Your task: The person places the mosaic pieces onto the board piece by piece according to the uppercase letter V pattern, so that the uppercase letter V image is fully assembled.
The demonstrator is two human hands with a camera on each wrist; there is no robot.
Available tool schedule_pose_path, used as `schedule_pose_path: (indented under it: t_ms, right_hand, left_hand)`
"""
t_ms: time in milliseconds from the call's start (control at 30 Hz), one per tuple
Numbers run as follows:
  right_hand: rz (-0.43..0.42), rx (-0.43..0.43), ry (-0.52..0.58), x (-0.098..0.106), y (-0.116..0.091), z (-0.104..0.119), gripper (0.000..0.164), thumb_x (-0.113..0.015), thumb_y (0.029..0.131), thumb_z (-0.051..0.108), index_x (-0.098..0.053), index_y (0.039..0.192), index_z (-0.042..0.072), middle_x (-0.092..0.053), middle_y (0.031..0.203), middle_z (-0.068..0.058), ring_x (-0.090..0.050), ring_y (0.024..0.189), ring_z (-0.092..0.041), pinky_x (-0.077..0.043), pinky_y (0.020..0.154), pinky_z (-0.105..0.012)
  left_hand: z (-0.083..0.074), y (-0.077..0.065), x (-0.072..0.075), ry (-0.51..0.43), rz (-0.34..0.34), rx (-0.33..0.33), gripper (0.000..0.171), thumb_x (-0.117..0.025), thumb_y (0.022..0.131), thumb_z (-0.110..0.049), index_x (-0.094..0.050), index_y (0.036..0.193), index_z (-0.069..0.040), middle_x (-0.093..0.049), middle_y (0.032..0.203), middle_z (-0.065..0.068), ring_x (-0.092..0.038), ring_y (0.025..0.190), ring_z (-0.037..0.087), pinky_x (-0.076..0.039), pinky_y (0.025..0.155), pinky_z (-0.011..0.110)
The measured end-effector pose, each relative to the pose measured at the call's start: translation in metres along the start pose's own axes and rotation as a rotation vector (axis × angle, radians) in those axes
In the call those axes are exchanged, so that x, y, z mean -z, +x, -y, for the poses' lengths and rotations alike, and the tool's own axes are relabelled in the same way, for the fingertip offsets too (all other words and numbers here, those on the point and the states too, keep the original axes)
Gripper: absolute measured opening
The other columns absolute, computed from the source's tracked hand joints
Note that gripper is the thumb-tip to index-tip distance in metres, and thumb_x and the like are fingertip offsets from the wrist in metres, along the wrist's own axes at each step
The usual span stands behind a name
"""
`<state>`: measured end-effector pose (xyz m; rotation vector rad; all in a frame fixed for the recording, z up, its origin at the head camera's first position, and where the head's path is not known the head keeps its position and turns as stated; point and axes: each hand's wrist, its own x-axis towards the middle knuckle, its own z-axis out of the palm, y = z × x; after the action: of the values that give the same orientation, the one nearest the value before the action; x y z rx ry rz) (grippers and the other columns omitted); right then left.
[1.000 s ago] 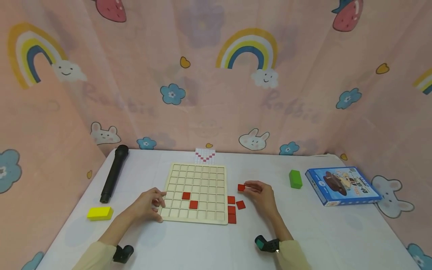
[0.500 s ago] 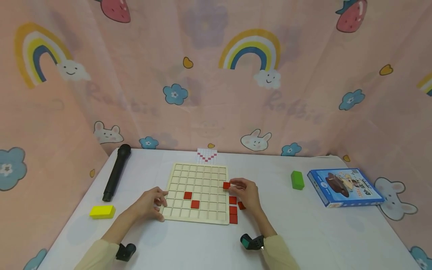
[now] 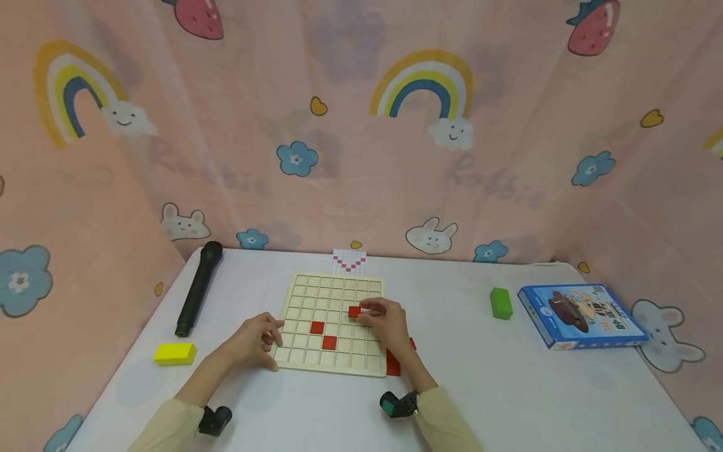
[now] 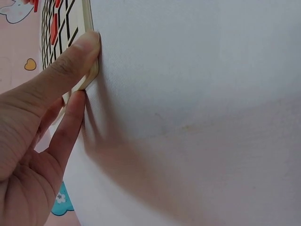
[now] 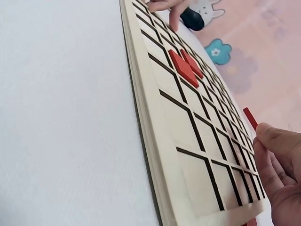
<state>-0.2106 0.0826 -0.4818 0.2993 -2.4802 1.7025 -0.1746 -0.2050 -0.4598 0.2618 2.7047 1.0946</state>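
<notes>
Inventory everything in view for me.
Board: 1, cream, centre.
Tiles: 3 clear, red, two on board, one above it; others, partly hidden, beside it.
Card: 1, white and red, behind board.
Mic: 1, black, left.
Left block: 1, yellow, near mic.
Box: 1, blue, far right.
Right block: 1, green, near box.
Table: 1, white, below.
Backdrop: 1, pink, behind table.
Left grip: 1, bare, on board's left edge.
Right grip: 1, bare, pinching tile over board.
Sleeves: 2, beige, front.
Wrist cameras: 2, black, at wrists.
</notes>
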Motion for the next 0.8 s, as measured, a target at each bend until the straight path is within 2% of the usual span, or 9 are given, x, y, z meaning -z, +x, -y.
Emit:
schedule_pose_path:
  t_ms: [333,600,800]
  right_hand:
    - [0.036,-0.048,0.050,-0.034,0.006,0.007,0.023,-0.075,0.081,0.005,-0.070,0.102,0.001,-0.072,0.098,-0.010,-0.068,0.083,-0.019,-0.053,0.072,-0.025]
    - [0.081,0.005,0.042,-0.060,0.009,0.013,0.021,-0.075,0.079,0.001,-0.070,0.100,-0.001,-0.072,0.095,-0.010,-0.067,0.083,-0.020,-0.053,0.071,-0.023]
    - [0.126,0.080,0.022,-0.073,0.012,0.014,0.020,-0.074,0.078,-0.004,-0.069,0.097,-0.004,-0.071,0.091,-0.014,-0.068,0.082,-0.022,-0.053,0.069,-0.021]
  left_hand:
    - [-0.001,0.000,-0.001,-0.008,-0.014,0.015,0.040,-0.088,0.047,0.010,-0.061,0.072,-0.006,-0.059,0.125,0.017,-0.047,0.076,0.016,-0.043,0.061,0.021]
    - [-0.002,-0.002,-0.001,-0.021,-0.014,0.025,0.040,-0.088,0.048,0.010,-0.060,0.072,-0.006,-0.059,0.126,0.018,-0.047,0.076,0.016,-0.043,0.061,0.022]
    - [-0.001,-0.002,0.000,-0.003,-0.006,-0.012,0.039,-0.089,0.050,0.008,-0.060,0.072,-0.006,-0.058,0.125,0.018,-0.046,0.077,0.016,-0.043,0.062,0.022]
